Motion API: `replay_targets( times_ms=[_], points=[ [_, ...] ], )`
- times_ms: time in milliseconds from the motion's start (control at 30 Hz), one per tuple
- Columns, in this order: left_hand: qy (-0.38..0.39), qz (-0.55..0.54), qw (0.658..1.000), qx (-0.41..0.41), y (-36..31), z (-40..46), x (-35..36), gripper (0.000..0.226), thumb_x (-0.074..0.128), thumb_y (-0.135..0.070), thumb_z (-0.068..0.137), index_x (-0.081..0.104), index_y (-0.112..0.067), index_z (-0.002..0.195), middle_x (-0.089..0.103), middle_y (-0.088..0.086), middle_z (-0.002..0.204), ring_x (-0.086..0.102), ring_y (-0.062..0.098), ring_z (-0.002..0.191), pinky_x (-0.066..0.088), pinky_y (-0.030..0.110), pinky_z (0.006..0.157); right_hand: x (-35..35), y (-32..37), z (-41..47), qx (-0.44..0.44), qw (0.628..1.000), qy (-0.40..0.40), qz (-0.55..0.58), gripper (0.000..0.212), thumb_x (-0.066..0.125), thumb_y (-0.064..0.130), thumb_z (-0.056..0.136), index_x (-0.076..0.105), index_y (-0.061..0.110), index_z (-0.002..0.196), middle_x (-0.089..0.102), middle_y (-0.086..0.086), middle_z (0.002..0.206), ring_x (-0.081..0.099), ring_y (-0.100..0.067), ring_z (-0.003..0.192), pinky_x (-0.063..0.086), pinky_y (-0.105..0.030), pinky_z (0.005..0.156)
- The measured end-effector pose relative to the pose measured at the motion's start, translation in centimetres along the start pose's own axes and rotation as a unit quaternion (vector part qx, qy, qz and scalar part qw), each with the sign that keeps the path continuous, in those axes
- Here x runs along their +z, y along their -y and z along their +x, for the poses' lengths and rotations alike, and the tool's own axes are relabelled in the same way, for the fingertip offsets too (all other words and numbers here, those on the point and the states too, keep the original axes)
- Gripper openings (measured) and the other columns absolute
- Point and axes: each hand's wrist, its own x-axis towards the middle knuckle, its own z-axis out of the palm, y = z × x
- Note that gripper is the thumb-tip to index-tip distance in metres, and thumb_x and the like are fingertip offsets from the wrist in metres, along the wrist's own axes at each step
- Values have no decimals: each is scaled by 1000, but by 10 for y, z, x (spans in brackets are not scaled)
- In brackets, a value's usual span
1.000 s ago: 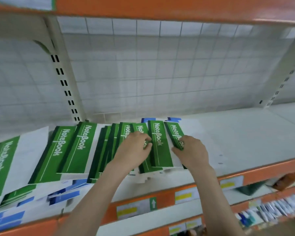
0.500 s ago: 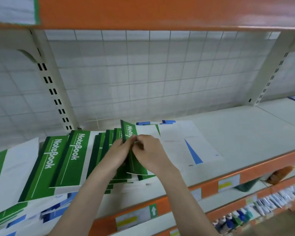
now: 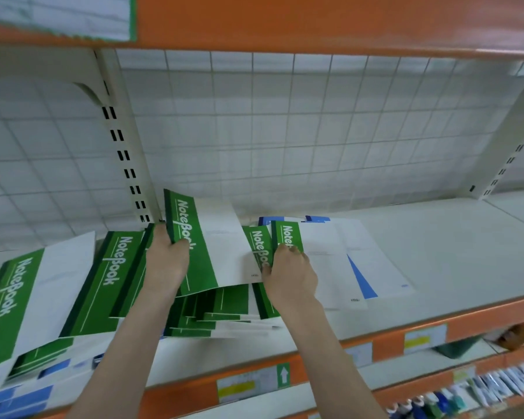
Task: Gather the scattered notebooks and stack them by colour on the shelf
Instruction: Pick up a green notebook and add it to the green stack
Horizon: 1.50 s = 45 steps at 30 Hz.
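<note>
1. Left of the fingers, overlapping green notebooks [image 3: 31, 300] lie fanned across the shelf [image 3: 436, 261].
2. The left hand [image 3: 167, 264] pinches a raised green notebook [image 3: 206, 246] by its green spine edge, thumb on the cover and fingers curled behind; the book tilts up to the right of that grip.
3. The right hand [image 3: 291, 276] has its fingers bent onto another green notebook [image 3: 288, 237], lying flat under the fingertips.
4. Right of those fingers lies a blue notebook [image 3: 372, 264].
</note>
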Motion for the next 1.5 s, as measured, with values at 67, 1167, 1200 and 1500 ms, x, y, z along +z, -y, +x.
replay_targets(
  times_ms=[67, 1167, 1200, 1500],
  points=[
    [21, 13, 1000, -8, 1, 0, -1, 26, 43, 1, 89, 48, -14, 110, 60, 5, 87, 58, 21, 73, 48, 30, 63, -2, 0, 4, 10, 1000, -2, -6, 22, 56, 17, 93, 49, 9, 113, 59, -8, 110, 58, -22, 99, 48, -29, 74],
    [69, 65, 995, -37, 11, -14, -40, 13, 42, -16, 97, 54, -11, 97, 62, 7, 83, 60, 15, 69, 42, 25, 57, -8, 60, -5, -104, 990, 9, 100, 28, 44, 9, 95, 47, 6, 122, 65, -12, 98, 64, -26, 82, 45, -26, 60],
    [72, 62, 995, -35, 11, -15, -38, 17, 41, -23, 99, 55, -13, 102, 64, 4, 88, 62, 14, 75, 44, 25, 61, -9, 69, -8, -124, 976, 25, 175, 29, 46, 10, 95, 48, 7, 123, 65, -10, 94, 63, -21, 75, 46, -21, 56],
    [104, 81, 990, -44, 12, -10, -50, 7, 53, -15, 94, 54, -20, 98, 65, 2, 93, 63, 17, 83, 46, 29, 62, 0, 81, -15, -85, 950, 83, 289, 40, 42, 0, 94, 51, 15, 130, 64, -8, 118, 62, -18, 97, 51, -22, 80]
  ],
)
